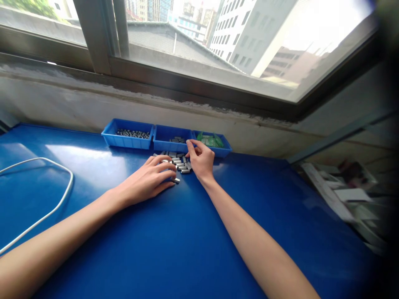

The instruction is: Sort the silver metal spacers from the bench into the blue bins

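A loose pile of small silvery metal pieces (181,162), short and bar-shaped, lies on the blue tabletop between my two hands. My left hand (157,174) rests at the pile's left side, palm down, its fingers apart and curved over the nearest pieces. One metal piece (177,180) shows by its thumb and index fingertip; I see no firm grip on it. To the right of the pile, my right hand (202,160) is closed, thumb and index fingertips pinched together in front of the middle blue bin (158,144). Whatever the pinch holds is too small to make out.
The left blue bin (127,142) contains many small metal parts; the right blue bin (227,150) holds green plastic wrapping. A few grey pieces lie in the middle one. A white cable (70,182) loops across the table's left. Behind stand a wall and window; clutter (352,195) sits right.
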Action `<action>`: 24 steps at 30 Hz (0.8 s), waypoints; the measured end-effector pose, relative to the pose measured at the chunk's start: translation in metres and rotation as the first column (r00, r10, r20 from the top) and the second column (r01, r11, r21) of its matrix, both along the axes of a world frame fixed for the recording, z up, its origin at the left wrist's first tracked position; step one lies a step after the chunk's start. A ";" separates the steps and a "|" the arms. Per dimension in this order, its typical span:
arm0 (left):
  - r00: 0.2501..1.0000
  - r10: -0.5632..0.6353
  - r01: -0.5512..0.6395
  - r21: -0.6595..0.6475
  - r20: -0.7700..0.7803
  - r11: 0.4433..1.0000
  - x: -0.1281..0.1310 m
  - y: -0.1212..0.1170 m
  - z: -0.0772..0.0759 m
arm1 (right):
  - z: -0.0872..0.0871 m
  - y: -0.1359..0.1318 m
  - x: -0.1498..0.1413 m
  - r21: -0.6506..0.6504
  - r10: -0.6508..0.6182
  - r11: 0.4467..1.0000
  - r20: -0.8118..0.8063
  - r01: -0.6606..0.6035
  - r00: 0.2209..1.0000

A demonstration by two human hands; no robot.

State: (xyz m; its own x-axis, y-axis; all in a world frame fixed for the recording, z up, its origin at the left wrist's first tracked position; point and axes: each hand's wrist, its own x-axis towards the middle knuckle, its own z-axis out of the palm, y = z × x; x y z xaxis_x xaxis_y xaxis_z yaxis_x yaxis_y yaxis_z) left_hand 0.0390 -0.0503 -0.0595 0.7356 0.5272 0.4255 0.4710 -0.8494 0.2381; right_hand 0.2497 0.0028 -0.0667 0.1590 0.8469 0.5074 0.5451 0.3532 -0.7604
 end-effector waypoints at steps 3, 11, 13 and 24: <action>0.999 0.016 -0.015 -0.031 0.041 0.999 0.001 -0.001 0.001 | 0.003 -0.002 -0.002 0.019 0.026 0.999 -0.016 -0.026 1.000; 0.805 0.324 -0.076 -0.455 0.498 0.887 -0.004 0.009 -0.004 | 0.004 -0.008 -0.003 0.049 0.129 0.990 0.071 -0.133 0.989; 0.684 0.413 -0.010 -0.558 0.601 0.830 -0.006 0.012 -0.005 | 0.004 -0.010 -0.004 0.063 0.153 0.985 0.130 -0.162 0.980; 0.587 0.497 0.078 -0.655 0.639 0.751 -0.009 0.015 -0.002 | -0.002 -0.021 -0.007 0.202 0.259 0.863 0.608 -0.462 0.750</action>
